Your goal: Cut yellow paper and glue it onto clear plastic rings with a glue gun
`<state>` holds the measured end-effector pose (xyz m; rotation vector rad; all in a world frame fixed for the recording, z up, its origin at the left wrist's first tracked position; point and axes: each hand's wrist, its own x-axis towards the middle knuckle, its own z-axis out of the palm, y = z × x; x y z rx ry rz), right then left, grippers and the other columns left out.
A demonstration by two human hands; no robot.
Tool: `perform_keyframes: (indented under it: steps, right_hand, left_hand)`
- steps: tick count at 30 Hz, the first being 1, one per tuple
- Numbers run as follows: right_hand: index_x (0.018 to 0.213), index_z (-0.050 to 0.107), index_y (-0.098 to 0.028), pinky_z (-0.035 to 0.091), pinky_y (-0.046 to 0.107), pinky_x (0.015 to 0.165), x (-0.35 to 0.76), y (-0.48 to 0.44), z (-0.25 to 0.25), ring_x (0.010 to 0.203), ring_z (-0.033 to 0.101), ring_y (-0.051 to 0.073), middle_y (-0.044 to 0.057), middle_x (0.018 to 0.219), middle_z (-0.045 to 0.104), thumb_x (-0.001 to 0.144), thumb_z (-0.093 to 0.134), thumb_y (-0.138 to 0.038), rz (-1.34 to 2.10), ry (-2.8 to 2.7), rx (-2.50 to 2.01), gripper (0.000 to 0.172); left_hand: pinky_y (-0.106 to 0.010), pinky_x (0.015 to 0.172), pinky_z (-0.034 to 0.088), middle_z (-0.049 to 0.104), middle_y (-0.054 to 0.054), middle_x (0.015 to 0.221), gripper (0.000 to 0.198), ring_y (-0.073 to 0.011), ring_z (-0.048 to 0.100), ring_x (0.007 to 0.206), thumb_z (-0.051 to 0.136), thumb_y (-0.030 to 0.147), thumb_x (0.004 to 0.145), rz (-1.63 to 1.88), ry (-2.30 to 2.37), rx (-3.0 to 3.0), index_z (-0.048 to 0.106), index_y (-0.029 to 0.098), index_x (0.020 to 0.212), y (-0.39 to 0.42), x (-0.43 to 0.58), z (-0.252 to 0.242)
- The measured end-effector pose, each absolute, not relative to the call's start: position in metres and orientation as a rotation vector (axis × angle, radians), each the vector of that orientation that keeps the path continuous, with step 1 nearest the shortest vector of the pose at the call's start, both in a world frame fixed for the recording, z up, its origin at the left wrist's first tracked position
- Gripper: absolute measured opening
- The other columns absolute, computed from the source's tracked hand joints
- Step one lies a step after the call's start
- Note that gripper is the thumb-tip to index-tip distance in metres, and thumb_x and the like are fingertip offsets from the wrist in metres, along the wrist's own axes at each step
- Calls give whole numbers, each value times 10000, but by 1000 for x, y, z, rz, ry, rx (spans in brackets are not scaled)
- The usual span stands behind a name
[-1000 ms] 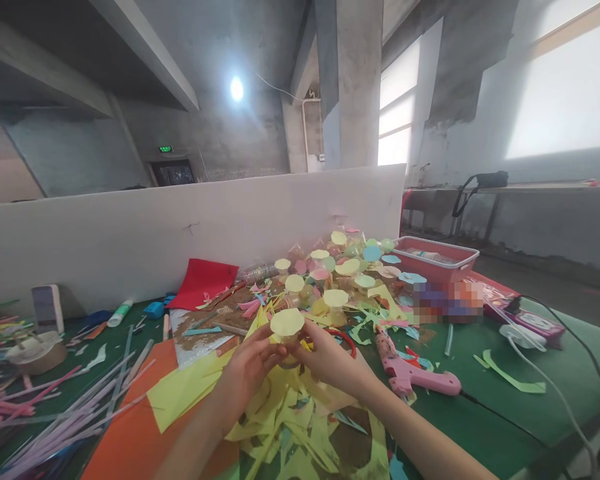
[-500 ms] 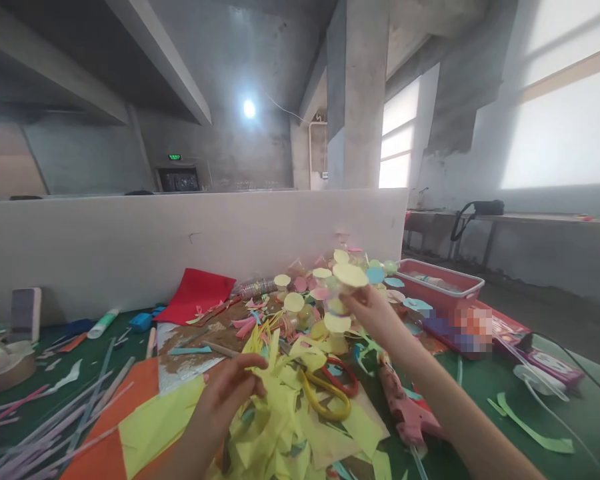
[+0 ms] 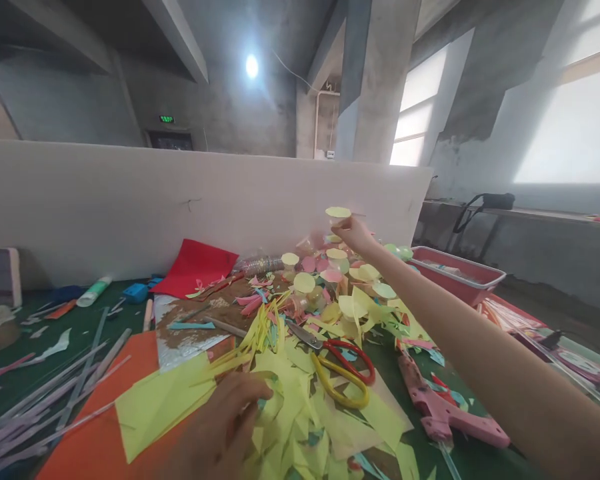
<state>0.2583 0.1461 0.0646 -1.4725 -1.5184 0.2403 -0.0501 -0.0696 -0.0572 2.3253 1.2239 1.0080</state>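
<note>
My right hand (image 3: 353, 235) is stretched far forward over the back of the table, closed on a small clear cup topped with a yellow paper disc (image 3: 338, 213). Just below it stands a cluster of similar capped cups (image 3: 330, 267) in yellow, pink and blue. My left hand (image 3: 230, 413) rests low at the near edge on a heap of yellow paper scraps (image 3: 290, 407), fingers curled onto the paper. Scissors with red and yellow handles (image 3: 340, 373) lie between my arms.
A pink glue gun (image 3: 440, 410) lies to the right on the green table (image 3: 80, 330). A pink tray (image 3: 460, 277) stands at the back right. Orange sheet (image 3: 100, 433), red sheet (image 3: 195, 267), straws (image 3: 40, 400) and a glue stick (image 3: 94, 291) lie left. A white partition (image 3: 130, 200) walls the back.
My right hand has carried the yellow-capped cup from in front of me forward and up to the back cluster. My left hand let go and dropped onto the yellow scraps.
</note>
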Motion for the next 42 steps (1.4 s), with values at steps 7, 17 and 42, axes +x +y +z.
perform_keyframes:
  steps: [7, 17, 42]
  right_hand:
    - [1143, 593, -138, 515, 376, 798, 258, 191, 58, 949, 628, 225, 91, 1080, 649, 902, 600, -325, 304, -1534, -1820, 305]
    - [1191, 577, -160, 533, 418, 835, 264, 184, 49, 991, 623, 218, 85, 1184, 605, 934, 581, -329, 152, -1682, -2072, 307]
    - [690, 516, -242, 317, 259, 489, 221, -68, 24, 518, 515, 153, -5, 591, 588, 942, 395, -358, -106, -1750, -1369, 303]
  left_hand:
    - [-237, 925, 497, 677, -1, 959, 274, -141, 638, 948, 511, 92, 859, 997, 980, 2638, 511, 280, 1059, -76, -49, -55]
    - [-240, 881, 500, 668, -12, 963, 307, -150, 598, 965, 492, 40, 844, 1142, 1021, 2720, 525, 256, 1060, -75, -47, -55]
    - [-399, 851, 480, 622, -120, 1184, 505, -345, 584, 1117, 543, 539, 743, 430, 1978, 2248, 612, 215, 1124, -22, -125, -60]
